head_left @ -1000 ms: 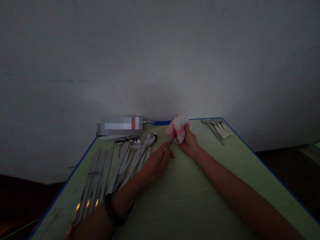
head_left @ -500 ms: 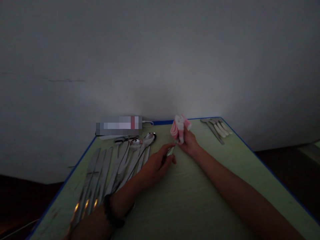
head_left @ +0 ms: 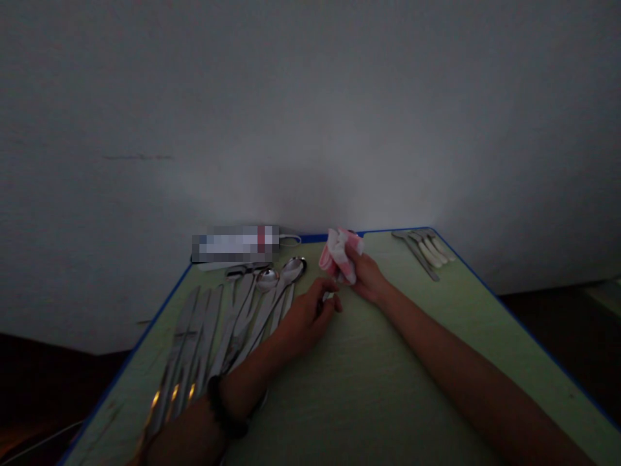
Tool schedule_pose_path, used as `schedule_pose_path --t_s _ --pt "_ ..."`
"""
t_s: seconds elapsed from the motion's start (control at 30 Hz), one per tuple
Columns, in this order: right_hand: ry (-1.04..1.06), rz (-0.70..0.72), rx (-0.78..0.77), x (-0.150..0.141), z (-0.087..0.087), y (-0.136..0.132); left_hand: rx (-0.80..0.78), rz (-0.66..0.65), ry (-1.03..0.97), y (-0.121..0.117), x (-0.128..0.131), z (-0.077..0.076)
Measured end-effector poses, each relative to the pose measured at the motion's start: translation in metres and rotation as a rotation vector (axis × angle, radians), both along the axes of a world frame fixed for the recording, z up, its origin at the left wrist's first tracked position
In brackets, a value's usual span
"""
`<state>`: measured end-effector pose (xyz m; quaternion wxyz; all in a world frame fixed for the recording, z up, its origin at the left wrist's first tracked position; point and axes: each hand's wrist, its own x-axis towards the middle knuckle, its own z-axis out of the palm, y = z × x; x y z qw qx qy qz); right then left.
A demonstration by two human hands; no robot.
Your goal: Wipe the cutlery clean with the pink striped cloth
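My left hand [head_left: 310, 314], with a dark beaded bracelet on its wrist, is closed around the metal handle [head_left: 328, 296] of a piece of cutlery. Most of that piece is hidden by fingers and cloth, so its kind cannot be told. My right hand [head_left: 366, 278] grips a bunched pink and white cloth [head_left: 342, 255] just beyond the left fingertips. A small dark rounded edge peeks out behind the top of the cloth. Left of my left hand lie several spoons [head_left: 294, 267], partly covered by my forearm, and several table knives [head_left: 187, 317].
Several forks [head_left: 429, 249], some with white handles, lie at the table's far right corner. At the far left stands a blurred-out box-like object [head_left: 235, 246] with a white cable [head_left: 291, 239]. The green table [head_left: 378, 388] has a blue edge and meets a grey wall [head_left: 310, 129].
The cloth in my right hand has shifted slightly left and turned, and a dark edge now shows behind it. My left hand keeps its grip in nearly the same place.
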<state>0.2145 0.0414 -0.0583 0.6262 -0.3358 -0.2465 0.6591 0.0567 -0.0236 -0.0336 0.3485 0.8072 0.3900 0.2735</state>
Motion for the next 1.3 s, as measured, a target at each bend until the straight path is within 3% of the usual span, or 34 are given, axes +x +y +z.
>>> schedule_pose_path --t_s 0.23,0.47,0.73,1.03,1.3 --pt "0.231 -0.130 -0.048 0.004 -0.003 0.010 0.009 -0.199 0.117 -0.005 -0.002 0.006" --pt "0.018 -0.061 0.020 0.002 0.000 0.001 -0.036 -0.195 0.107 -0.005 -0.002 0.007" --pt "-0.054 -0.038 0.049 0.001 0.002 0.000 -0.065 -0.170 0.043 -0.004 -0.001 0.010" --pt "-0.021 0.031 0.044 0.002 0.000 0.002 -0.051 0.065 -0.136 0.001 -0.002 0.003" --pt "0.036 0.127 0.041 0.004 -0.004 0.002 -0.005 0.196 -0.481 0.003 -0.001 -0.003"
